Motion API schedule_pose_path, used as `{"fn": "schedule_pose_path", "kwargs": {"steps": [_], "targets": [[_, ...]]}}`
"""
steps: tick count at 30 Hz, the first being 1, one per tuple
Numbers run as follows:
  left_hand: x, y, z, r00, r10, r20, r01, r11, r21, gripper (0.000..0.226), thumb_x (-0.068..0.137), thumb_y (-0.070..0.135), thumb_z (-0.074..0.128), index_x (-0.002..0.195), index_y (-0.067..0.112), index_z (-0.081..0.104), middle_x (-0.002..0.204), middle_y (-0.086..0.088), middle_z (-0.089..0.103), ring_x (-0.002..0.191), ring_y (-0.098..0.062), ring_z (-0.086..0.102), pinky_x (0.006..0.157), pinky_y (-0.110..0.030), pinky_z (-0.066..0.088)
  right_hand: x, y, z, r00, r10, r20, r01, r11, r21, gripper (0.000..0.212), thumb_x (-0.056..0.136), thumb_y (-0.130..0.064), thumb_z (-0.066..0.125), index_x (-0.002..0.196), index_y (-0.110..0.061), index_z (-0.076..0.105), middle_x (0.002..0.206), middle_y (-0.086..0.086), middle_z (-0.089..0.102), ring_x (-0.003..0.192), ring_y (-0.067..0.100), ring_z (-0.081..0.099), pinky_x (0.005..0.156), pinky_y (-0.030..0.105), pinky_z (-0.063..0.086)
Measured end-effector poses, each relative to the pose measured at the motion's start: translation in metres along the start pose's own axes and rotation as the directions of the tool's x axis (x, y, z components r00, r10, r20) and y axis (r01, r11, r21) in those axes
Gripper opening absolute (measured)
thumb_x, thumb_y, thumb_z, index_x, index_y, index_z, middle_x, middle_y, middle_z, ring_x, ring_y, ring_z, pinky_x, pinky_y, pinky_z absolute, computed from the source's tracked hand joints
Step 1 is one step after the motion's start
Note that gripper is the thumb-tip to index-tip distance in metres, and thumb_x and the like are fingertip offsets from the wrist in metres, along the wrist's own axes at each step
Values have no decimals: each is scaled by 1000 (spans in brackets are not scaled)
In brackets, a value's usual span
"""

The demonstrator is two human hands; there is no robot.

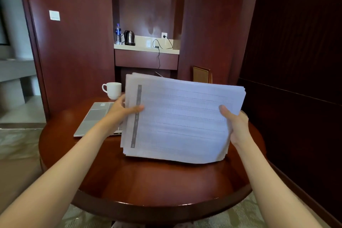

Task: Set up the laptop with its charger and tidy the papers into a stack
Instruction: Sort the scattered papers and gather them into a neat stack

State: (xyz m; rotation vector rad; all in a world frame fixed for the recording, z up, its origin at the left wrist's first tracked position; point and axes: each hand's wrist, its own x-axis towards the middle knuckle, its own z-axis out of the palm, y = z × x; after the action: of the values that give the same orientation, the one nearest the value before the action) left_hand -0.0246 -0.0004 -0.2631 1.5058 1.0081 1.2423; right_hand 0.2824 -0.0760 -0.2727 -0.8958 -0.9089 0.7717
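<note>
The left hand [123, 109] and right hand [235, 122] each grip a side of the papers [181, 120], one bunch held over the surface [148, 181] by the laptop [96, 116]; laying them flat seems left to do.

This is a hotel room. Under the left hand [121, 110] and the right hand [237, 126] is a small round table [157, 181] of shiny red-brown wood, on patterned carpet [240, 216]. Far past the hands, a little shelf [142, 48] sits in a gap in the dark wood wall [77, 61]. It holds a kettle [129, 38] and a water bottle [117, 33], with a black cable [158, 57] plugged into a wall socket [164, 35]. A white cup [112, 89] sits just past the left hand. Right of the right hand it is too dark to tell, maybe a cupboard.
</note>
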Motion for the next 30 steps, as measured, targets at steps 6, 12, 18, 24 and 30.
{"fn": "schedule_pose_path", "kwargs": {"steps": [6,12,18,24,30], "targets": [[-16,-5,3,976,31,216,64,905,-420,92,38,35,90,119,10,57,93,-1,72,80,-15,70,64,-28,58,1,2,-14,988,19,-151,20,967,253,58,75,-26,72,124,0,56,116,11,66,97,25,67,96,50,48],[-22,16,57,969,229,90,-49,538,-841,68,43,47,88,103,20,72,108,-2,69,100,-18,66,91,-38,51,-12,22,5,978,118,-171,-37,909,416,34,85,-28,65,112,-7,61,116,11,66,103,29,65,91,49,50],[-24,26,96,955,40,-295,-211,791,-574,47,78,4,70,121,9,52,102,3,64,99,-18,62,93,-37,50,-20,43,21,987,153,48,-158,874,460,38,87,-26,59,122,-11,57,116,5,68,105,23,65,91,45,50],[-2,51,60,933,201,-298,-298,896,-330,30,80,2,69,106,14,59,102,-2,66,100,-23,63,86,-37,53,-3,25,-7,993,85,81,-72,985,-157,33,82,-16,69,113,-8,62,112,11,68,98,23,66,88,40,53],[0,51,70,952,200,-233,-259,930,-260,30,80,5,69,103,20,57,93,7,63,97,-19,61,85,-35,50,-1,8,34,982,-77,174,106,981,-162,39,84,-18,65,122,-17,54,107,-10,65,97,8,65,78,20,56]]}}
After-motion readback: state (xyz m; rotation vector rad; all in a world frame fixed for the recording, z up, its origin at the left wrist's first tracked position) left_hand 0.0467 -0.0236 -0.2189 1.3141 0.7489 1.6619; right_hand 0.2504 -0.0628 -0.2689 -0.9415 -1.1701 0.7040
